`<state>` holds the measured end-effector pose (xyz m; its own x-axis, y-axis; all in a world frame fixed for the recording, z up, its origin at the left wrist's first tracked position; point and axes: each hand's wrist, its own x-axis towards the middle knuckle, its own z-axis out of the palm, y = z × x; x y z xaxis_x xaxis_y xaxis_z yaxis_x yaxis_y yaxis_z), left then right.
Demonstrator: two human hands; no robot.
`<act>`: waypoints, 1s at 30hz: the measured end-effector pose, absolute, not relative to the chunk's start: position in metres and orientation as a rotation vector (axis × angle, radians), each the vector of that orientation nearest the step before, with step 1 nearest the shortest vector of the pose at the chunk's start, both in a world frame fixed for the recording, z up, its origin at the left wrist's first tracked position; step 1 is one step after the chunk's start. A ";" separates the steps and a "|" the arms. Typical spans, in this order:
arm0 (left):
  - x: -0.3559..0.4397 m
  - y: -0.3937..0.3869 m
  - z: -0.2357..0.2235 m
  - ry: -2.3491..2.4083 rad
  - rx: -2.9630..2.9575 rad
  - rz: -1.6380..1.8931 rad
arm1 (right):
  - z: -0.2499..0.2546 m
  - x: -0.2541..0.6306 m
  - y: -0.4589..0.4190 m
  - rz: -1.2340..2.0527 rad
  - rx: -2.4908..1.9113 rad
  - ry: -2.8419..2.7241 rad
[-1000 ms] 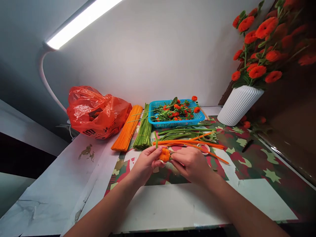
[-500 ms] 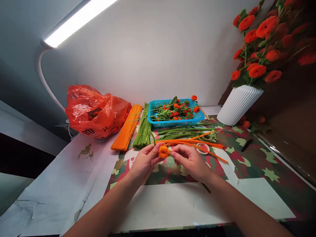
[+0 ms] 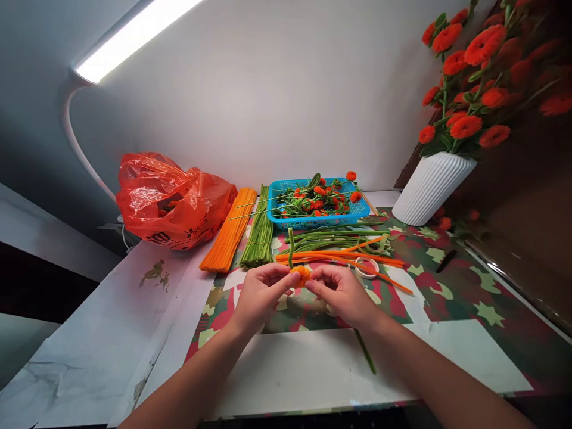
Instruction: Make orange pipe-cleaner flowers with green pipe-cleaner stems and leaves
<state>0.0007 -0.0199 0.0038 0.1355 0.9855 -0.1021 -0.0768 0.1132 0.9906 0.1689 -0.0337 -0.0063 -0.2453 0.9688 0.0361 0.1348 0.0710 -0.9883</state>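
Both hands meet over the patterned table cover, pinching a small orange pipe-cleaner flower head (image 3: 301, 274). My left hand (image 3: 259, 293) grips it from the left with thumb and fingers closed, and a green pipe cleaner (image 3: 291, 244) sticks up from that grip. My right hand (image 3: 342, 292) pinches it from the right. A green stem (image 3: 365, 353) runs out under my right wrist toward me. Loose orange pipe cleaners (image 3: 357, 260) and green ones (image 3: 335, 239) lie just beyond the hands, beside a small white tape ring (image 3: 367, 269).
At the back stand a blue basket (image 3: 286, 223) of finished flowers, a bundle of orange pipe cleaners (image 3: 229, 236), a green bundle (image 3: 258, 238) and an orange plastic bag (image 3: 172, 201). A white ribbed vase (image 3: 429, 187) of orange flowers is at right. A lamp (image 3: 129, 39) hangs overhead.
Both hands have kept hold of the flower head and turned it, so less of it shows. The green pipe cleaner now points more upright, and the green stem has come into view under my right wrist.
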 end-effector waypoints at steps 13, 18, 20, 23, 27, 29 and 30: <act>-0.002 -0.015 -0.007 0.899 0.854 0.920 | -0.005 0.170 -0.033 1.182 -1.079 -1.542; -0.002 -0.016 -0.006 0.894 0.780 0.886 | -0.004 0.172 -0.037 0.867 -1.066 -1.827; -0.001 -0.017 -0.006 0.883 0.827 0.860 | -0.004 0.174 -0.037 0.787 -1.009 -1.912; -0.001 -0.020 -0.005 0.968 1.061 0.882 | -0.007 0.178 -0.034 0.648 -0.951 -2.063; 0.001 -0.025 -0.003 1.072 1.511 0.914 | -0.013 0.179 -0.030 0.471 -0.908 -2.219; 0.001 -0.027 -0.004 1.065 1.604 0.882 | -0.014 0.180 -0.030 0.443 -0.880 -2.235; 0.001 -0.027 -0.005 1.049 1.582 0.872 | -0.012 0.180 -0.031 0.456 -0.873 -2.209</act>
